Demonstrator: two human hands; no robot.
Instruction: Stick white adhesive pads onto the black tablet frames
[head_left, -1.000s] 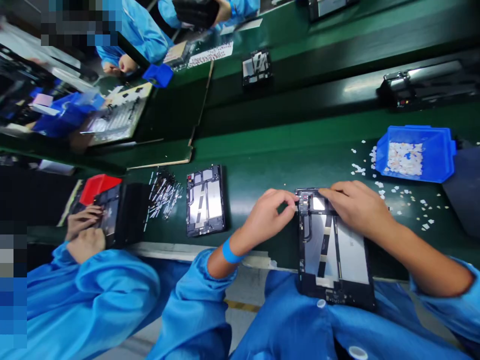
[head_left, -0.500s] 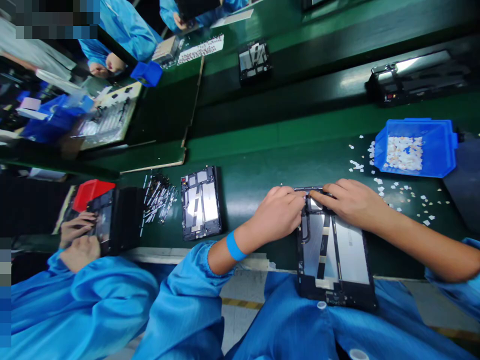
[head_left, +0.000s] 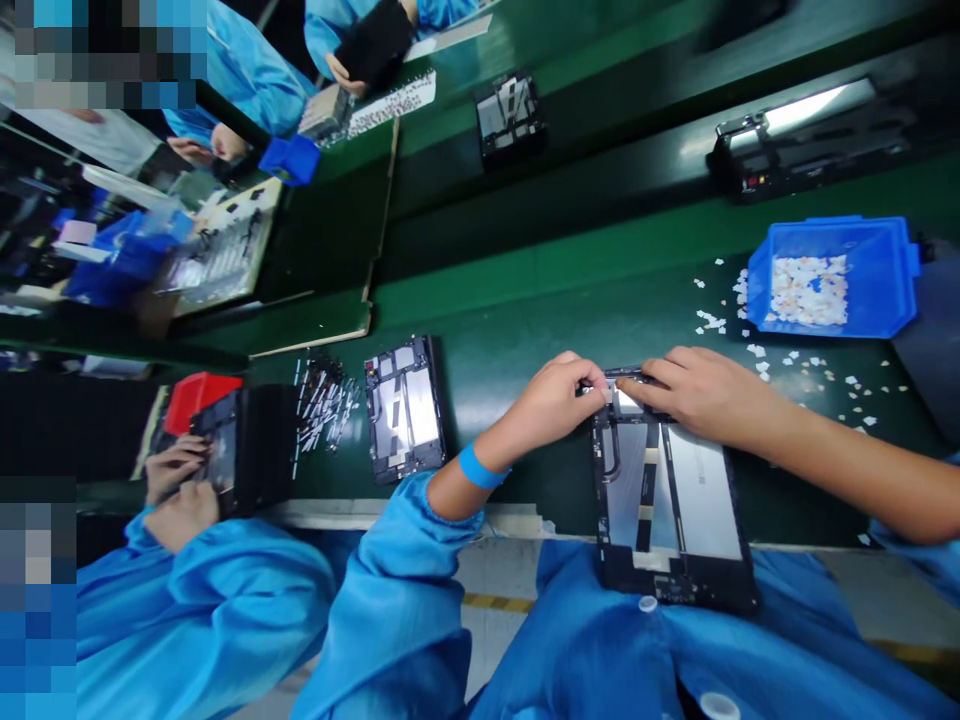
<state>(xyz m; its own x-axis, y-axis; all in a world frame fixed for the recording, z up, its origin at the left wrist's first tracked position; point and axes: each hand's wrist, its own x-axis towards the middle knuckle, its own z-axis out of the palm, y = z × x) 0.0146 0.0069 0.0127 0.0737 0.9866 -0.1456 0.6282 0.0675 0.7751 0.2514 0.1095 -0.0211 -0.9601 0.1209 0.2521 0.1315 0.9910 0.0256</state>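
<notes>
- At the far left we see a co-worker's hands [head_left: 174, 487] in blue sleeves, resting on a dark opened device [head_left: 225, 450] at the near edge of the counter [head_left: 525, 330], with a red bin [head_left: 196, 395] just behind it.
- Next to the right lies a loose heap of small metal strips [head_left: 324, 400], and just beside that a second opened tablet [head_left: 405, 408] lying flat, touched by no one.
- Our left hand [head_left: 551, 405], with a blue band on its wrist, comes in from the lower left; its grip is pressed together, thumb and forefinger pinching a small part at the top left corner of the tablet [head_left: 667, 505] in front of us. We cannot make out what the small part is.
- That tablet lies face down with its back off, its far end on the counter and its near end hanging over the edge above our lap; pale plates and dark ribbon strips show inside.
- Our right hand [head_left: 705, 395] lies across the tablet's top edge, fingers bent and pressing down on it, fingertips almost meeting the left hand's.
- Right of the hands, small white scraps [head_left: 814, 385] are scattered over the counter.
- Farthest right stands a blue bin [head_left: 892, 290] holding more white scraps, well apart from both hands.
- Across the belt, other people in blue work at their own places.
</notes>
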